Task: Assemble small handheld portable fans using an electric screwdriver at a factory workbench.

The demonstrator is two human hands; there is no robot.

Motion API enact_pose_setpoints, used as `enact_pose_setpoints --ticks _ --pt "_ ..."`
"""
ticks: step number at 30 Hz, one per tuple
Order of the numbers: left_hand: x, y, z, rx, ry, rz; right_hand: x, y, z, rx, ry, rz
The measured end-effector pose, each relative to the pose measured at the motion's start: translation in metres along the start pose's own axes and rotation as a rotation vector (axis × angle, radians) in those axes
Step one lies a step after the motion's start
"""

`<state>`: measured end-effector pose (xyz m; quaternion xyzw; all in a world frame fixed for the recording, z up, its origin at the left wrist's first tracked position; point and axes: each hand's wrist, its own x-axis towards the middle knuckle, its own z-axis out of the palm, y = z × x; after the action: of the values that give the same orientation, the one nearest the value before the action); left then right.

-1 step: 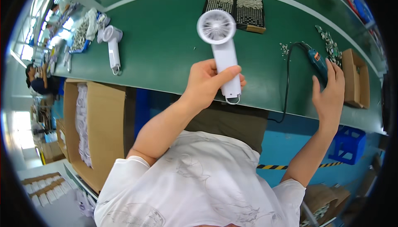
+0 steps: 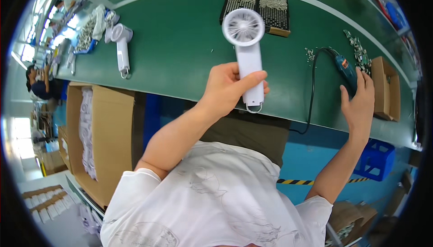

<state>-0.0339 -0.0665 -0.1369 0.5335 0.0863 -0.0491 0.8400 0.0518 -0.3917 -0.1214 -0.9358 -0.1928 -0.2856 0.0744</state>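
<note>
My left hand [image 2: 228, 89] is closed around the handle of a white handheld fan [image 2: 250, 66], its thumb lying across the front. The fan's round head points away from me, and a wire loop hangs at its base. Over at the right, my right hand [image 2: 360, 100] has thumb and fingers apart around the near end of a teal electric screwdriver [image 2: 345, 69] lying on the green table [image 2: 180, 57]. Whether its fingertips touch the tool I cannot tell. A black cord [image 2: 312, 93] runs from the screwdriver over the table's front edge.
Black trays [image 2: 273, 19] of small metal parts lie at the back. Loose screws [image 2: 310, 54], a pile of small parts [image 2: 358, 51] and an open cardboard box [image 2: 381, 89] are at right. Another white fan [image 2: 122, 51] lies left, above a large carton [image 2: 110, 130] of white parts.
My left hand has shifted the fan slightly to the right. My right hand stays by the screwdriver, almost unmoved.
</note>
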Motion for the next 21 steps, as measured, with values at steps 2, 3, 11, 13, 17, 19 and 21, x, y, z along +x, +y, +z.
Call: enact_pose_setpoints --ticks 2,3,11,13,17,19,21 --pt "0.003 0.003 0.003 0.097 0.029 -0.033 0.003 0.019 0.011 0.052 -0.238 0.066" --pt "0.006 0.003 0.001 0.12 0.026 -0.014 0.008 0.021 0.013 0.042 -0.25 0.048" --pt "0.009 0.001 -0.001 0.154 0.048 -0.054 0.02 0.056 0.032 -0.035 -0.308 -0.087" --pt "0.011 0.002 0.001 0.159 0.061 -0.077 0.017 0.058 0.033 -0.037 -0.266 -0.103" --pt "0.016 -0.001 0.002 0.157 0.042 -0.058 0.016 0.054 0.014 0.051 -0.038 -0.042" --pt "0.016 -0.002 0.006 0.174 0.015 -0.046 0.009 0.05 0.002 0.458 0.074 0.245" --pt "0.015 -0.004 0.003 0.2 -0.004 -0.049 0.011 0.017 -0.015 0.79 0.253 0.32"
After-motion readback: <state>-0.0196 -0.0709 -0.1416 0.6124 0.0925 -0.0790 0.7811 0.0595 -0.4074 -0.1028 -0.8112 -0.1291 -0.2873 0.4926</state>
